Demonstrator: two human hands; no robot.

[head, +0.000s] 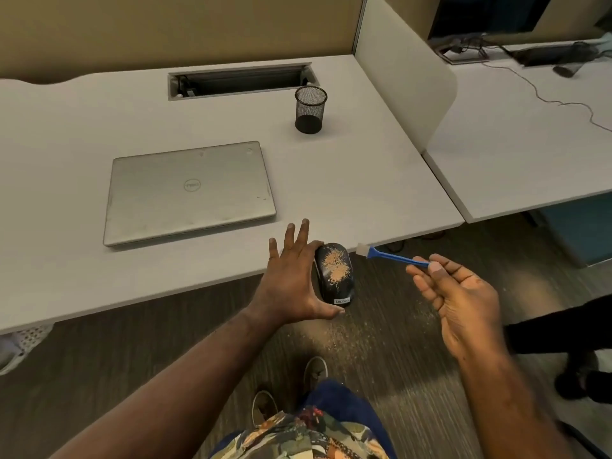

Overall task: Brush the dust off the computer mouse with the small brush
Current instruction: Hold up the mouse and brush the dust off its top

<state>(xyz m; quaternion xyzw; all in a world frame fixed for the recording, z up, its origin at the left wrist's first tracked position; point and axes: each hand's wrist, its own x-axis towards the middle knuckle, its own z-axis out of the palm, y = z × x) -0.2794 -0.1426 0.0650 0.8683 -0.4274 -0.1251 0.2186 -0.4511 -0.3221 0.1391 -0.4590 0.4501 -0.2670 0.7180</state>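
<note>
My left hand (pixel 291 286) holds the dusty mouse (pixel 333 273) past the bench's (pixel 99 286) front edge. My right hand (pixel 460 293) pinches the brush (pixel 390 256) beside it. Lots of dust is left.

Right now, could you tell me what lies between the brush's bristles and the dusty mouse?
Nothing: in the head view, a bare gap separates the brush, pinched in the right hand, from the mouse, gripped by the left hand. Behind it show only the desk edge and floor.

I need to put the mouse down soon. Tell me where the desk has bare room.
Bare desk lies between the closed laptop and the divider panel, in front of the mesh pen cup. More lies left of the laptop. It is crowded at the front edge, where the left hand holds the mouse.
</note>
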